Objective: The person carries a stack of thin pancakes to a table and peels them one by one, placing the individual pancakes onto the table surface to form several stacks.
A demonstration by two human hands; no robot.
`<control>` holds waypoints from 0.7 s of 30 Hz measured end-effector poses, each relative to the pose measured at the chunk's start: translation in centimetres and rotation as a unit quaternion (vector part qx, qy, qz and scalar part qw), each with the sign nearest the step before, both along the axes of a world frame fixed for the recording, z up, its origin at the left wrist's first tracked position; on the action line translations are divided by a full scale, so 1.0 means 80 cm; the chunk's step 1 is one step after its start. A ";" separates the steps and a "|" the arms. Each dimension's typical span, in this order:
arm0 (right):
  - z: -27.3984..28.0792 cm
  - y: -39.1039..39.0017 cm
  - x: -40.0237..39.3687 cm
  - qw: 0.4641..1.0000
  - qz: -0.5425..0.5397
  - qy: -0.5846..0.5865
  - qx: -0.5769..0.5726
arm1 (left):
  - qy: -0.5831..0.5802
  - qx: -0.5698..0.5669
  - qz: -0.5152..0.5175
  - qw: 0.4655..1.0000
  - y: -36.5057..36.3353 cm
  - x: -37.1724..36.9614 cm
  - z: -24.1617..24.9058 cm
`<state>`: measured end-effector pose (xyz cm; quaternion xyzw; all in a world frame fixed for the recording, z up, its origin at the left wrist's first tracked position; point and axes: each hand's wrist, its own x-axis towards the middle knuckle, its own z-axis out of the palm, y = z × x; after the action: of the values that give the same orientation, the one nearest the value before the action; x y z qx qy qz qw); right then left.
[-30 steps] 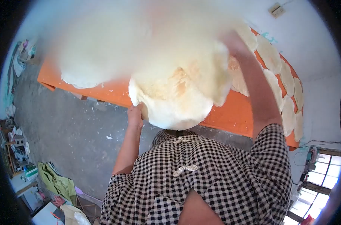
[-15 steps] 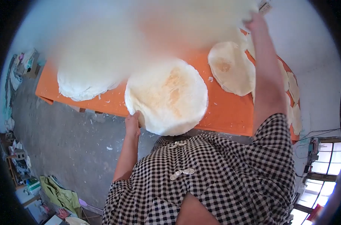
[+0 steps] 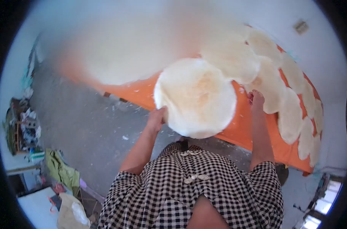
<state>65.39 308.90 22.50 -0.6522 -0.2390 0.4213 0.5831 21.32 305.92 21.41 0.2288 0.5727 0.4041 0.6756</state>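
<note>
My left hand [image 3: 157, 117] grips the near left edge of a large round flatbread [image 3: 196, 95], pale with light brown patches, held partly over the table edge. My right hand [image 3: 256, 100] is to the right of it, fingers curled inward. Whether anything small is inside those fingers cannot be made out. Just beyond my right hand lies another flatbread [image 3: 270, 86] spread on the orange cloth [image 3: 244, 122].
More thin rounds [image 3: 291, 114] overlap along the table's right side. A blurred pale stack [image 3: 120, 57] fills the far left. Grey floor [image 3: 74, 110] with scraps lies to the left; a green cloth [image 3: 61, 171] and clutter are at lower left. A white wall stands beyond.
My right hand has come down from the far right of the table toward me. The view has turned, and a flatbread now lies at the far right centre. My left hand still holds its round.
</note>
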 end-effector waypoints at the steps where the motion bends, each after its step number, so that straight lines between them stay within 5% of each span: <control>1: 0.009 0.003 -0.023 0.999 0.028 -0.014 0.014 | -0.033 -0.019 0.001 0.999 -0.001 0.000 0.002; 4: 0.062 -0.002 -0.106 0.998 0.067 0.001 -0.004 | -0.013 -0.042 -0.088 0.995 -0.014 -0.014 0.026; 10: 0.120 0.002 -0.232 0.924 0.306 0.230 0.013 | -0.040 -0.013 0.058 0.997 -0.023 -0.099 0.026; 13: 0.117 0.014 -0.345 0.893 0.341 0.292 -0.034 | -0.097 0.016 0.095 0.991 -0.009 -0.178 0.038; 16: 0.073 0.049 -0.426 0.917 0.180 0.345 -0.087 | -0.119 0.015 0.089 0.989 0.038 -0.250 0.057; 21: 0.050 0.098 -0.493 0.916 0.029 0.400 -0.018 | -0.146 0.064 0.085 0.984 0.085 -0.314 0.095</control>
<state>25.96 316.74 26.48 -0.4323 0.0025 0.6680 0.6056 -3.82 312.74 29.04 0.1611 0.4583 0.5250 0.6989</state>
